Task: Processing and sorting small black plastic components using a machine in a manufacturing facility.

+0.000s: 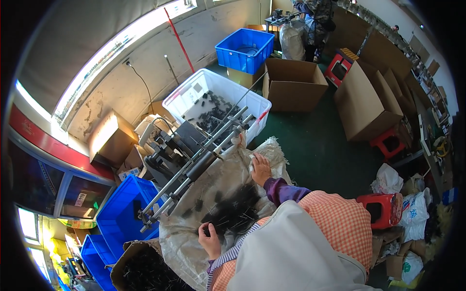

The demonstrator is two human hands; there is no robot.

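- Evidently the pile point(230, 211) is many small black pieces, some with thin pale pins sticking out; it lies on the sack point(179, 233) between the two hands, just in front of the person.
- Handling (my judgement): each piece light, the pins fairly stiff, the mass loose and apt to tangle. Bending a pin seems the likelier damage than breaking a body. Slipperiness: cannot judge from my view.
- Hold (my judgement): I would pinch one piece by its dark body, thumb against forefinger, clear of its neighbours' pins. A full scoop would probably bring a snarl.
- Sack: pale, woven, frayed at the far edge; looks soft and creased, so I expect it to give under pressure.
- Left hand point(209, 241): at the near left edge of the pile, fingers curled, thumb and forefinger close together, narrow gap. Dark matter shows by the tips; I cannot tell whether a piece is held or only lies behind.
- Right hand point(261, 169): on the sack beyond the pile, back up, fingers nearly straight and close together. Whether it grips a fold, I cannot tell.
- Outward: a dark roller point(201, 166) on a metal frame slants past the sack; behind it, a white bin point(258, 128) with black pieces.
- Left side: a blue bin point(112, 213); nearer, a carton point(116, 275) of similar dark stuff.
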